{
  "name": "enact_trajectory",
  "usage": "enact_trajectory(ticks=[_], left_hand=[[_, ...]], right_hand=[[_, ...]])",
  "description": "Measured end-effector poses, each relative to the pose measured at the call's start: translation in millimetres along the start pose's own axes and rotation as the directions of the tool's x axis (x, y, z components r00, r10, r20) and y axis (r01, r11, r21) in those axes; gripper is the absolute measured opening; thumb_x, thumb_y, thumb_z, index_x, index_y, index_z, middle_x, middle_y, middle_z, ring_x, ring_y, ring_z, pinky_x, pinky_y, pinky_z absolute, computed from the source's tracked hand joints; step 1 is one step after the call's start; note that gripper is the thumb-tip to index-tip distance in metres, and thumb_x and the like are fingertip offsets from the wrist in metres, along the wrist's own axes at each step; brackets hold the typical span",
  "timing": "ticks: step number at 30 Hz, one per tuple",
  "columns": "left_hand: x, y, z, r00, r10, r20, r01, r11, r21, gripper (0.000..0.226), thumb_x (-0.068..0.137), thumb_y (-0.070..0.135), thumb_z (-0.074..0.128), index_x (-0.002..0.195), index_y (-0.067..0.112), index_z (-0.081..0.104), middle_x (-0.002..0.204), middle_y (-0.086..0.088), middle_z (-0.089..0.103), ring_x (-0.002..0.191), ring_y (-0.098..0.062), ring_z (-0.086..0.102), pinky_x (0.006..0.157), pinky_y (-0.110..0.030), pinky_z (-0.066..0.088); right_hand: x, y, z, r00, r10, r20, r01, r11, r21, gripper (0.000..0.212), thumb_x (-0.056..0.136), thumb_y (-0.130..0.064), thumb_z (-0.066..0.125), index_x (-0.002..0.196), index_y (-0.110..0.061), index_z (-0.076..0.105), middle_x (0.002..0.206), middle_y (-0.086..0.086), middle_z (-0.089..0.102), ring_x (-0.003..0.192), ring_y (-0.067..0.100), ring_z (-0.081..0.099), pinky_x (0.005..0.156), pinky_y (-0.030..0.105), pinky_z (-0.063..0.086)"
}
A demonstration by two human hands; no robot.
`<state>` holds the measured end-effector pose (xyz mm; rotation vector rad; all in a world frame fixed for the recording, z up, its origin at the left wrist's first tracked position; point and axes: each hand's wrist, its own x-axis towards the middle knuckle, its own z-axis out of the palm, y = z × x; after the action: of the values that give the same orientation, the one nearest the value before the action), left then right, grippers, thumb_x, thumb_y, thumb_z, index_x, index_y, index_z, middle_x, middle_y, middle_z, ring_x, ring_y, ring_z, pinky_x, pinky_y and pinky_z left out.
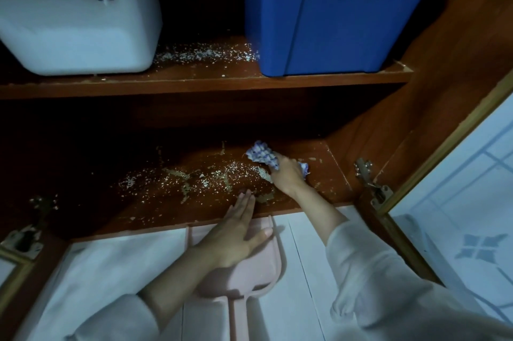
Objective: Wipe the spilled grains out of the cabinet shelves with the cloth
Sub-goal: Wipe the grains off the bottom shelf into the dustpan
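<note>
No readable text, labels, brands or numbers on anything visible.

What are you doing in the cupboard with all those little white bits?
A person is cleaning spilled grains off the lower shelf. The right hand grips a checked cloth at the right end of the spill. The left hand lies flat on a pink dustpan at the shelf's front edge. Many grains lie on this shelf, and more sit on the upper shelf between a white tub and a blue bin.
</note>
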<state>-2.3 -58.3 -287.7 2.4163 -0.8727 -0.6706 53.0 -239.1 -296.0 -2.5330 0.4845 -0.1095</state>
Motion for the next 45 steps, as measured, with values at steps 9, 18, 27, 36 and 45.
enact_trajectory(ticks=[9, 18, 27, 36, 45], left_hand=[[-11, -6, -5, 0.995, -0.073, 0.072, 0.063, 0.989, 0.131, 0.082, 0.091, 0.061, 0.022, 0.146, 0.016, -0.020, 0.149, 0.006, -0.034, 0.138, -0.008, -0.026, 0.113, -0.025, -0.008], [-17, -11, -4, 0.982, -0.138, 0.131, 0.096, 0.954, 0.285, 0.143, 0.034, 0.097, -0.013, 0.143, 0.005, -0.023, 0.142, -0.009, -0.042, 0.130, -0.022, -0.041, 0.109, -0.035, -0.018], [-15, -12, -1, 0.982, -0.154, 0.113, 0.117, 0.952, 0.284, 0.141, 0.039, 0.098, -0.006, 0.144, 0.005, -0.021, 0.142, -0.009, -0.041, 0.132, -0.023, -0.040, 0.109, -0.033, -0.019], [-22, 4, -11, 0.984, -0.178, 0.022, 0.166, 0.951, 0.260, 0.096, 0.090, 0.061, 0.040, 0.146, 0.006, -0.017, 0.153, -0.011, -0.026, 0.141, -0.022, -0.024, 0.109, -0.027, -0.018], [-17, -5, -1, 0.970, -0.215, 0.110, 0.170, 0.932, 0.321, 0.109, 0.080, 0.077, 0.027, 0.143, 0.004, -0.022, 0.146, -0.012, -0.038, 0.134, -0.024, -0.038, 0.111, -0.035, -0.020]], right_hand=[[-21, -3, -3, 0.997, -0.039, 0.061, 0.032, 0.994, 0.101, 0.038, 0.091, -0.007, 0.046, 0.126, -0.017, 0.055, 0.115, 0.015, 0.064, 0.110, 0.036, 0.055, 0.089, 0.039, 0.044], [3, 31, -45, 0.975, 0.055, -0.217, -0.095, 0.979, -0.179, 0.061, 0.086, -0.001, 0.050, 0.144, -0.014, 0.035, 0.153, 0.004, 0.029, 0.140, 0.025, 0.026, 0.110, 0.043, 0.032], [9, 60, -16, 0.953, 0.219, -0.210, -0.262, 0.943, -0.207, 0.056, 0.085, -0.006, 0.053, 0.137, 0.003, 0.033, 0.148, 0.017, 0.031, 0.139, 0.031, 0.022, 0.114, 0.038, 0.017], [34, 55, -28, 0.968, 0.199, -0.155, -0.207, 0.978, -0.036, 0.043, 0.087, -0.004, 0.047, 0.130, -0.005, 0.049, 0.119, 0.026, 0.058, 0.110, 0.041, 0.053, 0.088, 0.038, 0.044], [0, -10, 26, 0.997, -0.067, -0.041, 0.069, 0.996, 0.059, 0.042, 0.087, 0.000, 0.047, 0.129, -0.006, 0.051, 0.121, 0.017, 0.061, 0.112, 0.032, 0.055, 0.087, 0.030, 0.042]])
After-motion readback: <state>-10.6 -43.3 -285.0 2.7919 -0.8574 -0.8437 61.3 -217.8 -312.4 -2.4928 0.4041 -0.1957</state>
